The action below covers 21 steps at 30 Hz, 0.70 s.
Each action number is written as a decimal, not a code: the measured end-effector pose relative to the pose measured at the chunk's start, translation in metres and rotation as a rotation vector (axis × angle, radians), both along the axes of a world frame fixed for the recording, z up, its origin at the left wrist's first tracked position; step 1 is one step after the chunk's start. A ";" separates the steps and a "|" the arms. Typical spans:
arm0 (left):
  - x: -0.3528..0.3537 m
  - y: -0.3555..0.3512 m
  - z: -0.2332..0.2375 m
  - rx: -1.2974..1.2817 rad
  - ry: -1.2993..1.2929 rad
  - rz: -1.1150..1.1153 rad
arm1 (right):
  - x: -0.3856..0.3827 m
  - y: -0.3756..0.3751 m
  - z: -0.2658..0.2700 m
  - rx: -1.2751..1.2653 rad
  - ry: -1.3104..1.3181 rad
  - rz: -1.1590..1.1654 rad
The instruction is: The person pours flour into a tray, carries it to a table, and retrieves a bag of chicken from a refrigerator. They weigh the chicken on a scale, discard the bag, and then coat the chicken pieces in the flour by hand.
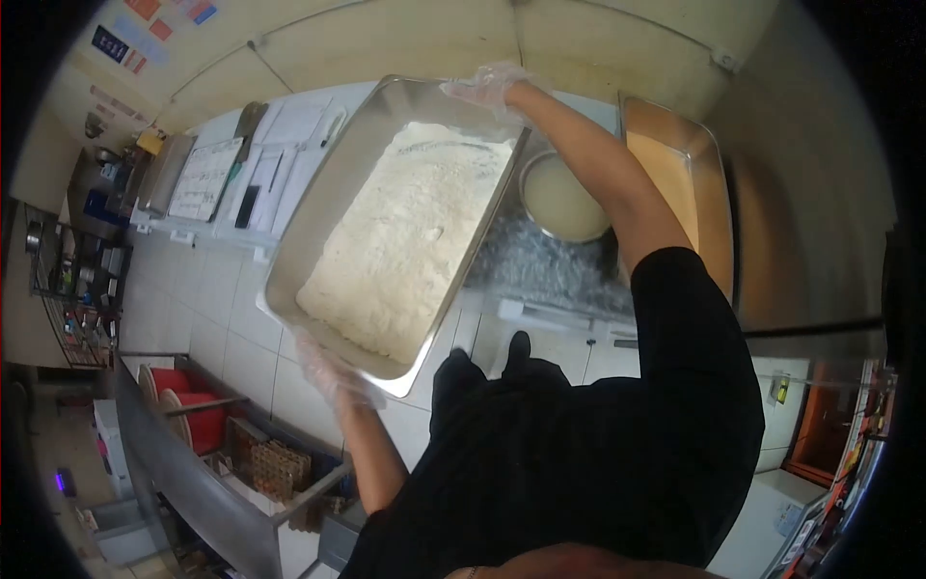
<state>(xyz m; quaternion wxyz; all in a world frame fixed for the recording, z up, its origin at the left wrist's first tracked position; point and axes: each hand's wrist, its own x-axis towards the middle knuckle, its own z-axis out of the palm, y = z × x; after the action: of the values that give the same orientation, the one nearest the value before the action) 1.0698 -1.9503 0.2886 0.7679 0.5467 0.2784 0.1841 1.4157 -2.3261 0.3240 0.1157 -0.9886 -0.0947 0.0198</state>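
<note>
A deep rectangular metal pan is tilted in front of me, with a bed of white flour-like powder spread over its bottom. My left hand, in a clear plastic glove, holds the near left end of the pan; its fingers are partly hidden by the rim. At the far end, my right hand, gloved the same way, grips the rim near the corner. Right of the pan, a round metal bowl of pale liquid stands on the dark, wet-looking counter surface.
Another deep metal pan with an orange-tan content stands at the right. Papers, a clipboard sheet and a dark phone-like object lie on the counter to the left. Behind my left arm are a metal table and red containers.
</note>
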 end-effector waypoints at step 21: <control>0.213 -0.032 -0.096 -0.280 0.354 -1.170 | 0.215 -0.090 -0.129 0.082 0.080 -0.574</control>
<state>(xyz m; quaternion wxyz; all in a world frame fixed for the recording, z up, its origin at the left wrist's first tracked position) 1.2827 -1.9823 0.1924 0.7480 0.5251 0.0772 -0.3984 1.6308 -2.4160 0.1950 0.1599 -0.9679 0.1928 0.0212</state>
